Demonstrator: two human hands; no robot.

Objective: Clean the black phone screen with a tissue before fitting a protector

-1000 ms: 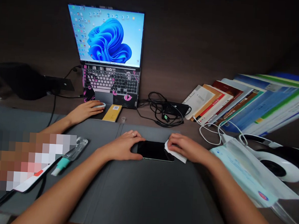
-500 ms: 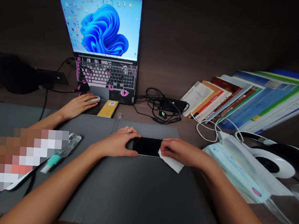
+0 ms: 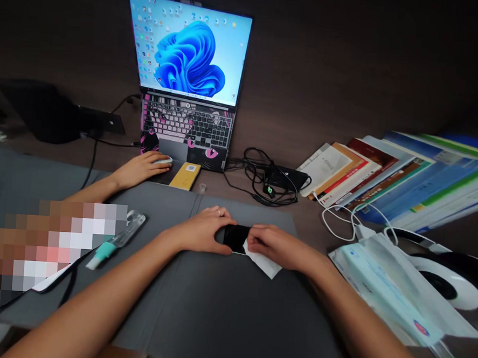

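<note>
A smartphone (image 3: 235,239) with a dark screen lies flat on the grey desk mat (image 3: 223,307), its long side running left to right. My left hand (image 3: 209,231) grips its left end between thumb and fingers. Bunched in the closed fingers of my right hand (image 3: 273,243) is a white tissue (image 3: 263,262), pressed on the right part of the screen. That hand hides the phone's right end. The tissue's loose corner hangs below onto the mat.
Another person's hand (image 3: 144,168) rests on a mouse (image 3: 162,160) near an open laptop (image 3: 194,122). A yellow box (image 3: 185,177), a clear bottle (image 3: 133,229), tangled cables (image 3: 259,169), books (image 3: 369,171), a tissue pack (image 3: 381,290) and headphones (image 3: 455,284) surround the mat.
My right hand has slid left along the phone with the tissue, closer to my left hand. My left hand keeps its grip. The whole view has shifted, so things appear further right.
</note>
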